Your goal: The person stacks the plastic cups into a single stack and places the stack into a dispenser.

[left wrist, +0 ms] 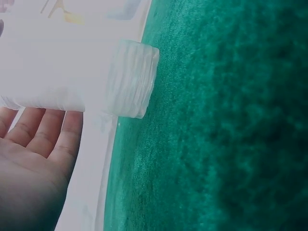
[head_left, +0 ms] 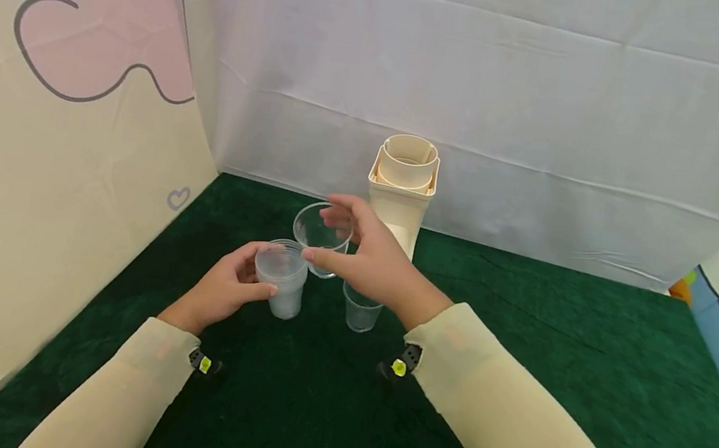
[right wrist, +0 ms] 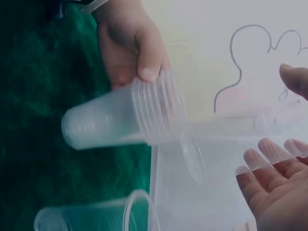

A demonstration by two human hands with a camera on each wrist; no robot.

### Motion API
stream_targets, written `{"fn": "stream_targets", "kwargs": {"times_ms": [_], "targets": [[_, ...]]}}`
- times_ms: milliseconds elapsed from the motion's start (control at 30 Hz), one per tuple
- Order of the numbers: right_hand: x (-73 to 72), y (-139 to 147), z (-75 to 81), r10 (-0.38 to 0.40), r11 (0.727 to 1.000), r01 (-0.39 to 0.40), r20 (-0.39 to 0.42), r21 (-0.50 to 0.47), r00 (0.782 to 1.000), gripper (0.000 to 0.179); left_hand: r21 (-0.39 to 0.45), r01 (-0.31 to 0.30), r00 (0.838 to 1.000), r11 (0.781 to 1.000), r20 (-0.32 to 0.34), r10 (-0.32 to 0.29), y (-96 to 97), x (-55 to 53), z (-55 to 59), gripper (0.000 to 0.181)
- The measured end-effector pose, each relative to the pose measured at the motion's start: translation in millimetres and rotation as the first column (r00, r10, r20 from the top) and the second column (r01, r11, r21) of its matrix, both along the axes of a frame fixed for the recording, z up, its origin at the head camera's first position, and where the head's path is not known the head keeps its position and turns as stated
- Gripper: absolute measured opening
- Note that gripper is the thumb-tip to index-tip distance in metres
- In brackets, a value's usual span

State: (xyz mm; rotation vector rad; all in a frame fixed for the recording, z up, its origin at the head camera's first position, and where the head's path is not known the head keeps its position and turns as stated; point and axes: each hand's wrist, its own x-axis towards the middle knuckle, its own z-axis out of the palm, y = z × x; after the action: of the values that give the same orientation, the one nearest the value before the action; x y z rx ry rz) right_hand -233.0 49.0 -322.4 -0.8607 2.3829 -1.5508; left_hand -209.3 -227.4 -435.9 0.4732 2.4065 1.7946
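My left hand grips a nested stack of clear plastic cups near the rims, its thumb on the near side. In the right wrist view the stacked rims show as several close rings. The right hand holds a single clear cup between thumb and fingers, just above and right of the stack's mouth. Through that cup's wall its fingertips show in the right wrist view. Another clear cup stands upright on the green cloth, its rim partly hidden by the right wrist.
Behind the right hand, a cream plastic stand with a round tube at its top rises near the back wall. Green cloth covers the table. A printed curtain closes the left side.
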Motion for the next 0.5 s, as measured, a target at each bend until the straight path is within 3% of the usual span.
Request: {"fn": "stream_targets", "kwargs": {"times_ms": [500], "targets": [[3.9,-20.3,7.6,0.042,0.998,-0.043,-0.021,-0.035,0.999,0.077,0.013,0.010,1.000,1.000,-0.006,-0.009,0.6,-0.3,-1.0,0.063]]}}
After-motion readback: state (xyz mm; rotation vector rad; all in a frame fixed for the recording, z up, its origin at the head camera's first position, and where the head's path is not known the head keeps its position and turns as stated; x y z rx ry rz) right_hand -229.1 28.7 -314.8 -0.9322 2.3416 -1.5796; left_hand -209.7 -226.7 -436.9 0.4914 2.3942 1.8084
